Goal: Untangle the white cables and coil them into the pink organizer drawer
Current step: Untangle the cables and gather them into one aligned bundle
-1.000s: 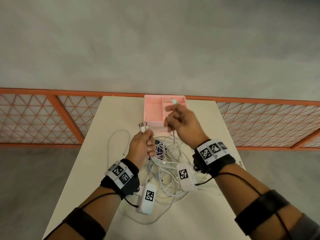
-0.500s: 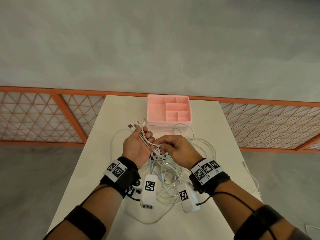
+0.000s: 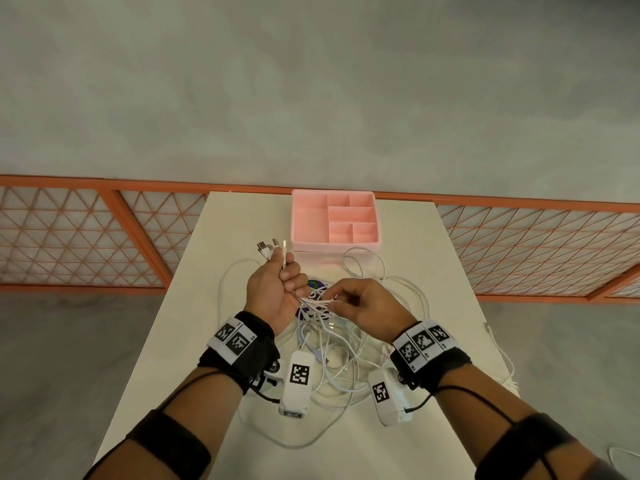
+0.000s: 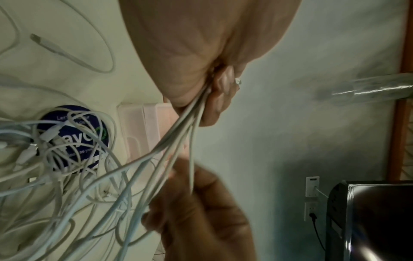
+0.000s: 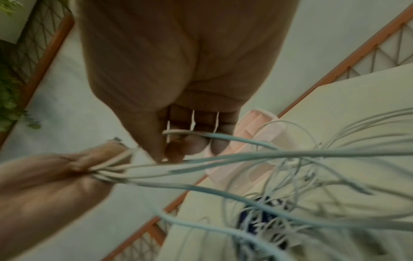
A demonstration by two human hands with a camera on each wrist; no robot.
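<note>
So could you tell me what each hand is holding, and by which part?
The left hand grips a bundle of white cables just below their connector ends. The right hand pinches strands of that bundle near the left fist.

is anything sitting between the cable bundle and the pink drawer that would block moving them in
Nothing visible blocks it. The table between the white cables and the pink organizer drawer holds only a loose cable loop, and the drawer's compartments look empty.

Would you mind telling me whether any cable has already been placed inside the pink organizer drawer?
No, in the head view every compartment of the pink organizer drawer shows only bare pink floor, and the white cables lie on the table or are held in the hands.
</note>
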